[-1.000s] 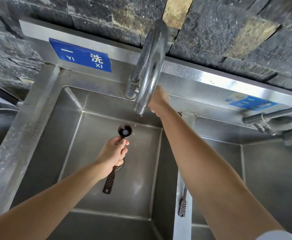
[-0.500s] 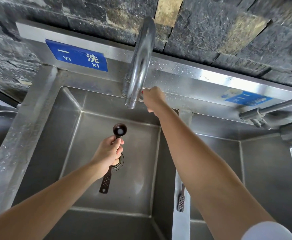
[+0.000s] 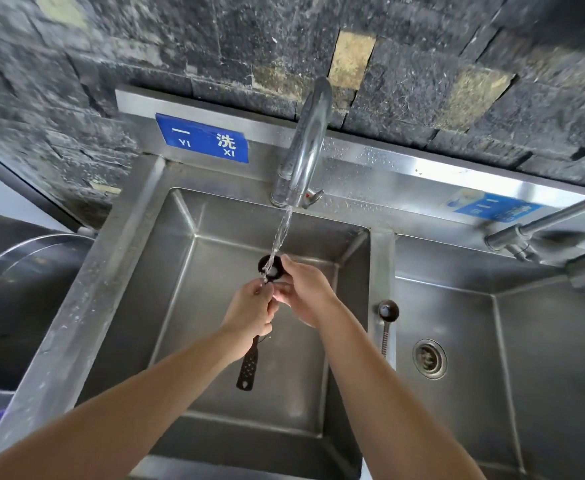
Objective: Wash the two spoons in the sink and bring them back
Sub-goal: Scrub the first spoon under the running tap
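Note:
My left hand [image 3: 251,311] grips the handle of a dark brown spoon [image 3: 247,367] over the left sink basin [image 3: 214,341]. Its round bowl sits under a stream of water falling from the tap [image 3: 306,147]. My right hand [image 3: 306,291] holds the spoon's bowl from the right, fingers curled round its rim. The second brown spoon [image 3: 387,315] lies on the steel divider between the two basins, bowl toward the wall, its handle partly hidden by my right forearm.
The right basin [image 3: 526,341] has a round drain [image 3: 429,358]. A second tap pipe [image 3: 540,225] juts in from the right. A large steel pot [image 3: 24,289] stands left of the sink. A dark stone wall rises behind.
My right hand left the tap handle and came down to the spoon's bowl. Water now runs from the tap onto the spoon. The camera tilted and pulled back.

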`<move>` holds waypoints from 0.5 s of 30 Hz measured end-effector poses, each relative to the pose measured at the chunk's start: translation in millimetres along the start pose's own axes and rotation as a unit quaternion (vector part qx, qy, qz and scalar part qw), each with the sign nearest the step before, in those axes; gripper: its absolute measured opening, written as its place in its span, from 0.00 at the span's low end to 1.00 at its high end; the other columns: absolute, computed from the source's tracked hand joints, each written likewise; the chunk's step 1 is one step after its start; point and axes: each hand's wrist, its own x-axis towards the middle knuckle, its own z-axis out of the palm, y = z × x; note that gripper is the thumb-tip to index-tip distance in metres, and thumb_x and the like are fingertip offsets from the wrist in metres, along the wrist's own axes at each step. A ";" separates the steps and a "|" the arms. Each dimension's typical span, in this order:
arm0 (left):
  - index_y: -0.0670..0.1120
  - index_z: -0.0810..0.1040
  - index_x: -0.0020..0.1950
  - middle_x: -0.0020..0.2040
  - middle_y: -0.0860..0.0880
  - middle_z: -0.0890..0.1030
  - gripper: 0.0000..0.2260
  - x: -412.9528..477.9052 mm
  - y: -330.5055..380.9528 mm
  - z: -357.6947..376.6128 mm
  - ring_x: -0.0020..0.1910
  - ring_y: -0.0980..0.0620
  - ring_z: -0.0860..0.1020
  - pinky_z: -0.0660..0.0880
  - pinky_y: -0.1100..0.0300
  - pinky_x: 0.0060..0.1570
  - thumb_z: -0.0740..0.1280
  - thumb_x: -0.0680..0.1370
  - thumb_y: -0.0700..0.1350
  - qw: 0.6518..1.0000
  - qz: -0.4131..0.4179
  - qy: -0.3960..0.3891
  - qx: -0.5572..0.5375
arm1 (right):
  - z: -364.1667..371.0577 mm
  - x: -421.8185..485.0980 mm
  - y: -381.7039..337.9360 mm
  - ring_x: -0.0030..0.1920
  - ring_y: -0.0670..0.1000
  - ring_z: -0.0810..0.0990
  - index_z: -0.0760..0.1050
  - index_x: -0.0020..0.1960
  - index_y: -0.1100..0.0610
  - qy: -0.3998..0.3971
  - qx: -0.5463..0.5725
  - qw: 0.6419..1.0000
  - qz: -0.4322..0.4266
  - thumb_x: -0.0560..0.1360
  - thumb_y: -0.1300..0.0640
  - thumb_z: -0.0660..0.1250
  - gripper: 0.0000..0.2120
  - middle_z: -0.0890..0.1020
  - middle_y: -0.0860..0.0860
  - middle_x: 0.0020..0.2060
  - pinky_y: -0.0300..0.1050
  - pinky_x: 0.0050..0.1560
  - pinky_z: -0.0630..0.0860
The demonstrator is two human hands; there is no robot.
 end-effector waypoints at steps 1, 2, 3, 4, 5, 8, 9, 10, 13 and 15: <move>0.43 0.71 0.45 0.25 0.51 0.67 0.10 -6.0 -0.1 -0.6 0.21 0.56 0.59 0.54 0.64 0.21 0.56 0.83 0.43 1.000 0.004 -0.004 -0.007 | 2.5 -6.2 0.2 0.38 0.55 0.83 0.77 0.60 0.67 -0.004 0.029 1.000 -0.005 0.82 0.54 0.62 0.17 0.83 0.62 0.49 0.44 0.36 0.78; 0.42 0.71 0.45 0.26 0.50 0.67 0.10 -11.8 -0.1 -1.4 0.22 0.55 0.58 0.53 0.64 0.21 0.55 0.83 0.43 1.000 0.008 -0.011 -0.017 | 5.0 -12.9 -0.1 0.39 0.56 0.82 0.77 0.60 0.69 -0.010 0.045 0.999 -0.015 0.82 0.55 0.61 0.17 0.82 0.63 0.49 0.45 0.37 0.78; 0.42 0.71 0.45 0.27 0.49 0.68 0.11 -16.8 0.6 -2.4 0.22 0.55 0.58 0.53 0.63 0.21 0.55 0.84 0.44 0.999 0.010 -0.023 -0.027 | 7.5 -19.4 -0.3 0.42 0.57 0.82 0.77 0.60 0.70 -0.017 0.054 0.998 -0.023 0.82 0.56 0.60 0.17 0.82 0.64 0.49 0.46 0.41 0.79; 0.42 0.71 0.45 0.27 0.48 0.68 0.12 -20.7 2.4 -3.6 0.22 0.55 0.59 0.53 0.63 0.22 0.56 0.84 0.46 0.999 0.009 -0.033 -0.036 | 10.0 -27.2 -1.0 0.43 0.58 0.81 0.77 0.59 0.69 -0.021 0.055 0.998 -0.027 0.82 0.55 0.60 0.17 0.82 0.64 0.48 0.49 0.45 0.79; 0.41 0.72 0.45 0.28 0.47 0.69 0.14 -23.6 5.2 -5.1 0.22 0.54 0.60 0.55 0.62 0.22 0.56 0.84 0.49 0.998 0.006 -0.038 -0.042 | 12.1 -34.7 -1.2 0.43 0.58 0.81 0.78 0.58 0.68 -0.022 0.048 0.998 -0.032 0.82 0.55 0.61 0.16 0.83 0.62 0.45 0.50 0.48 0.78; 0.40 0.73 0.45 0.26 0.48 0.69 0.15 -23.7 14.9 -9.1 0.22 0.54 0.63 0.58 0.62 0.21 0.57 0.84 0.50 0.998 -0.009 -0.032 -0.061 | 17.1 -55.4 -0.3 0.36 0.54 0.81 0.78 0.58 0.66 -0.023 0.019 0.998 -0.053 0.82 0.54 0.61 0.15 0.82 0.56 0.36 0.50 0.46 0.77; 0.40 0.72 0.45 0.25 0.49 0.69 0.13 -21.8 18.3 -9.6 0.21 0.55 0.63 0.58 0.63 0.19 0.56 0.84 0.47 0.997 -0.010 -0.028 -0.077 | 19.1 -61.6 2.6 0.38 0.55 0.82 0.78 0.59 0.65 -0.024 0.020 0.998 -0.058 0.82 0.54 0.61 0.15 0.83 0.57 0.39 0.52 0.48 0.78; 0.40 0.72 0.46 0.25 0.49 0.69 0.11 -20.0 21.8 -8.8 0.20 0.55 0.63 0.59 0.64 0.18 0.56 0.84 0.43 0.995 -0.006 -0.025 -0.099 | 21.6 -68.4 7.0 0.41 0.56 0.82 0.78 0.59 0.62 -0.019 0.012 0.998 -0.061 0.82 0.53 0.60 0.15 0.83 0.57 0.43 0.56 0.51 0.80; 0.40 0.73 0.46 0.32 0.46 0.72 0.10 -13.4 31.0 1.1 0.26 0.53 0.69 0.67 0.61 0.25 0.54 0.82 0.36 0.987 0.002 -0.012 -0.157 | 27.0 -86.8 28.1 0.39 0.55 0.81 0.78 0.54 0.59 0.005 -0.065 0.997 -0.047 0.82 0.48 0.59 0.16 0.82 0.56 0.40 0.55 0.45 0.82; 0.39 0.73 0.45 0.36 0.41 0.76 0.11 -10.2 37.6 4.7 0.28 0.50 0.74 0.72 0.60 0.27 0.53 0.82 0.33 0.982 -0.006 -0.016 -0.188 | 26.7 -94.2 39.8 0.29 0.51 0.75 0.78 0.49 0.61 0.022 -0.146 0.986 -0.080 0.82 0.51 0.58 0.16 0.79 0.53 0.31 0.47 0.34 0.74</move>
